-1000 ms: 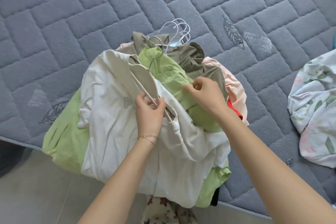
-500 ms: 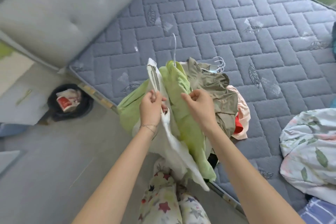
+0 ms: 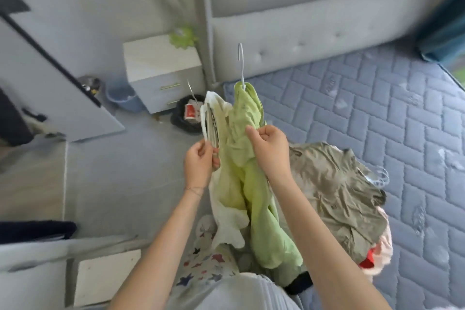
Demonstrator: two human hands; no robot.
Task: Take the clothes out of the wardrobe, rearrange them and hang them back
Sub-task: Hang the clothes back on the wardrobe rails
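1. The left hand [image 3: 200,161] pinches the edge of a white garment on a thin wire hanger [image 3: 215,118], fingers curled close around the wire and cloth.
2. The right hand [image 3: 270,148] is clenched on a fold of a light green garment [image 3: 241,166], thumb and forefinger nipping the fabric.
3. Both garments hang upright in the air side by side and touching, white on the left and green on the right, over the floor just off the bed's edge. The green one's white hanger hook [image 3: 241,63] sticks straight up.
4. Their lower ends trail down against the person's star-patterned trousers [image 3: 201,262].
5. An olive-khaki crumpled garment [image 3: 334,191] tops the heap beside the right forearm, with pale pink cloth [image 3: 385,241] and a red scrap [image 3: 367,262] under its near side, all at the near edge of the blue-grey quilted mattress [image 3: 377,108].
6. More white hanger hooks [image 3: 380,178] poke out at the heap's far side.
7. Beyond the heap the mattress lies bare up to the grey tufted headboard [image 3: 302,33].
8. To the left, grey floor [image 3: 113,184] opens out towards a white bedside cabinet [image 3: 161,70], with a black waste bin [image 3: 187,116] just behind the lifted garments.
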